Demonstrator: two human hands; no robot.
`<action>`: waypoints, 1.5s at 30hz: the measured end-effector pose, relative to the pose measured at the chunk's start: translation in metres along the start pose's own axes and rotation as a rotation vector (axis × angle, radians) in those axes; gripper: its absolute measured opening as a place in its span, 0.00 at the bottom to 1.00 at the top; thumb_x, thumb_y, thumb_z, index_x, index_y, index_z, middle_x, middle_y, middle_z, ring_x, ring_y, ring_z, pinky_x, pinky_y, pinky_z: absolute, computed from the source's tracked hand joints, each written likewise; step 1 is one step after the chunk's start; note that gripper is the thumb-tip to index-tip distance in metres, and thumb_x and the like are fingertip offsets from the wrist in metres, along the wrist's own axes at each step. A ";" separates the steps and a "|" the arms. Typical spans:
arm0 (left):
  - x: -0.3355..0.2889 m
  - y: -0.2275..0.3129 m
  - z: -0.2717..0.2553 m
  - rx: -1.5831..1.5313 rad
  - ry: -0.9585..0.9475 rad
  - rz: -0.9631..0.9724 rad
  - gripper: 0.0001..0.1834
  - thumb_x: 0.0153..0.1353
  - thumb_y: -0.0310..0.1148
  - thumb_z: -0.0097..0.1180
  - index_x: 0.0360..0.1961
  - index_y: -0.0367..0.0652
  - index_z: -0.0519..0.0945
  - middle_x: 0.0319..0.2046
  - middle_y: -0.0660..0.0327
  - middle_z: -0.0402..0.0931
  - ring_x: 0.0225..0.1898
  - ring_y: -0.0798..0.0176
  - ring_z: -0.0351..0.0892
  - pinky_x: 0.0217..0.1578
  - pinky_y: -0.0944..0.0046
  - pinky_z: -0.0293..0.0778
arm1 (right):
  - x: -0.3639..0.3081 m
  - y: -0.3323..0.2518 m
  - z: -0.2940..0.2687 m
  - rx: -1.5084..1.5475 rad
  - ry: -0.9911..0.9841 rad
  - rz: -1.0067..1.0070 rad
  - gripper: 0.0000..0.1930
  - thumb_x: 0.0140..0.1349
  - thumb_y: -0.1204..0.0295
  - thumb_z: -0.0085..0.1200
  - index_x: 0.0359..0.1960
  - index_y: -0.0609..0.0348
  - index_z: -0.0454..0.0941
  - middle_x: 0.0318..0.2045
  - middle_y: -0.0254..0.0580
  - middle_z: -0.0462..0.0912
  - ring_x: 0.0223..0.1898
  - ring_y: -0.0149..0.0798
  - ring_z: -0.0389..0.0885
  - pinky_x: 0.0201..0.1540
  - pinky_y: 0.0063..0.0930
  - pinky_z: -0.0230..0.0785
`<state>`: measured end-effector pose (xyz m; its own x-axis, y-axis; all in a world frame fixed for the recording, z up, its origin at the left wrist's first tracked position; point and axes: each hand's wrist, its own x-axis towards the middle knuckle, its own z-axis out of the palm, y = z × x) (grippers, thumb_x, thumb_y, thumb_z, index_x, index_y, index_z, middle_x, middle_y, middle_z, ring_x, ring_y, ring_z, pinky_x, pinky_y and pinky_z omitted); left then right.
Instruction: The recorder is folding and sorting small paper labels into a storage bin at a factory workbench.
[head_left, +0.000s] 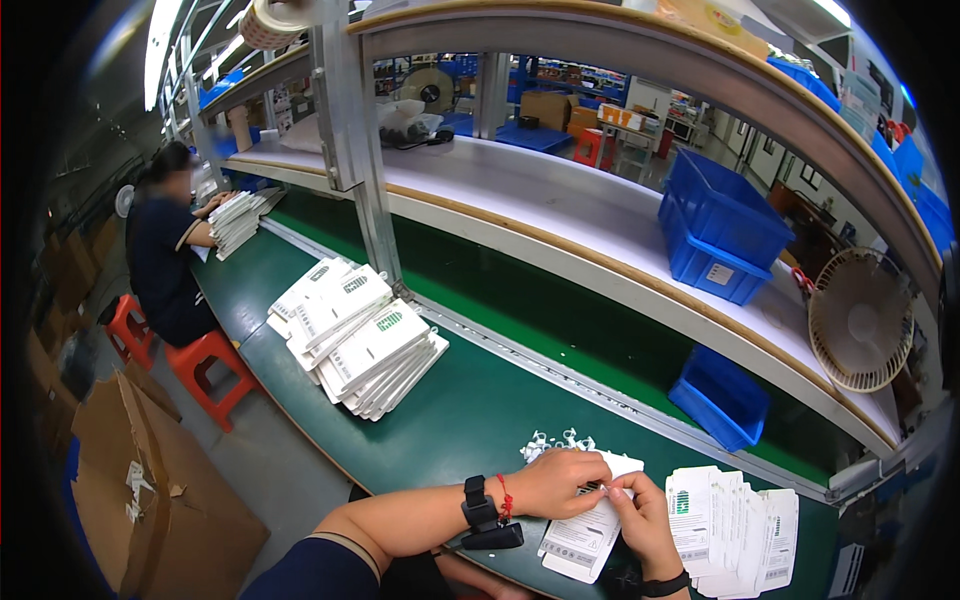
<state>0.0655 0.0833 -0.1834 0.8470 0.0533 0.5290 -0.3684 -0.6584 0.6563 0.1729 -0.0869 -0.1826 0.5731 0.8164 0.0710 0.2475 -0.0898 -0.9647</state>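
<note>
Below the left hand (568, 483) and right hand (645, 515), whose fingertips pinch a small white plastic-looking piece (604, 489), a flat rectangular white cardboard box (582, 543) lies on the smooth green bench (480, 400).

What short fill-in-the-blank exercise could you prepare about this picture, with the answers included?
The left hand and right hand meet over a flat carton coloured mostly ____.
The red bracelet is on the person's ____ wrist.
The stacked bins on the shelf are coloured ____.
The tabletop is coloured ____.
Missing words: white; left; blue; green.
</note>
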 end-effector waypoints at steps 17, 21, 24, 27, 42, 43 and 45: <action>0.001 0.002 -0.002 -0.021 -0.056 0.006 0.08 0.57 0.33 0.62 0.35 0.40 0.81 0.28 0.57 0.78 0.29 0.55 0.79 0.30 0.61 0.75 | 0.001 0.011 -0.004 -0.011 -0.014 0.007 0.12 0.67 0.66 0.54 0.31 0.64 0.78 0.22 0.33 0.77 0.27 0.23 0.70 0.29 0.19 0.64; 0.001 0.002 -0.003 -0.034 -0.060 -0.007 0.09 0.57 0.34 0.63 0.33 0.40 0.81 0.27 0.57 0.78 0.29 0.54 0.79 0.30 0.60 0.75 | 0.001 0.008 -0.002 -0.004 -0.007 -0.006 0.12 0.67 0.66 0.54 0.30 0.64 0.78 0.22 0.32 0.77 0.27 0.23 0.70 0.30 0.20 0.64; 0.001 0.002 -0.003 -0.029 -0.058 -0.003 0.09 0.57 0.35 0.63 0.31 0.40 0.80 0.27 0.57 0.78 0.28 0.54 0.79 0.29 0.60 0.74 | 0.001 0.008 -0.002 -0.003 -0.001 -0.019 0.12 0.67 0.67 0.54 0.31 0.64 0.78 0.22 0.32 0.78 0.27 0.23 0.71 0.30 0.20 0.65; 0.001 0.000 -0.002 -0.013 -0.040 0.001 0.09 0.57 0.35 0.63 0.30 0.40 0.80 0.26 0.57 0.78 0.27 0.54 0.79 0.29 0.60 0.73 | 0.001 0.007 -0.002 -0.010 -0.010 -0.014 0.11 0.67 0.68 0.54 0.31 0.64 0.79 0.22 0.33 0.78 0.27 0.23 0.71 0.30 0.20 0.65; 0.000 0.001 -0.001 -0.017 -0.002 -0.020 0.08 0.56 0.27 0.59 0.38 0.40 0.81 0.29 0.58 0.79 0.27 0.60 0.81 0.28 0.63 0.76 | 0.000 0.005 0.003 0.046 0.003 0.026 0.07 0.62 0.71 0.60 0.36 0.63 0.79 0.26 0.32 0.81 0.26 0.19 0.74 0.26 0.15 0.66; 0.000 0.000 0.000 -0.012 0.000 -0.008 0.08 0.56 0.26 0.58 0.38 0.41 0.81 0.29 0.58 0.79 0.27 0.60 0.81 0.28 0.63 0.76 | 0.000 0.005 0.003 0.044 0.010 0.015 0.08 0.63 0.71 0.60 0.36 0.63 0.79 0.26 0.32 0.81 0.26 0.19 0.74 0.26 0.15 0.66; 0.000 0.000 0.000 -0.021 -0.003 -0.012 0.08 0.56 0.26 0.58 0.38 0.41 0.81 0.29 0.58 0.79 0.27 0.60 0.81 0.28 0.63 0.76 | 0.001 0.005 0.002 0.047 0.007 0.024 0.08 0.62 0.71 0.60 0.36 0.63 0.79 0.26 0.32 0.81 0.26 0.19 0.74 0.26 0.15 0.66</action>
<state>0.0657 0.0838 -0.1832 0.8525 0.0592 0.5193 -0.3659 -0.6419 0.6738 0.1728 -0.0853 -0.1884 0.5840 0.8103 0.0493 0.1966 -0.0823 -0.9770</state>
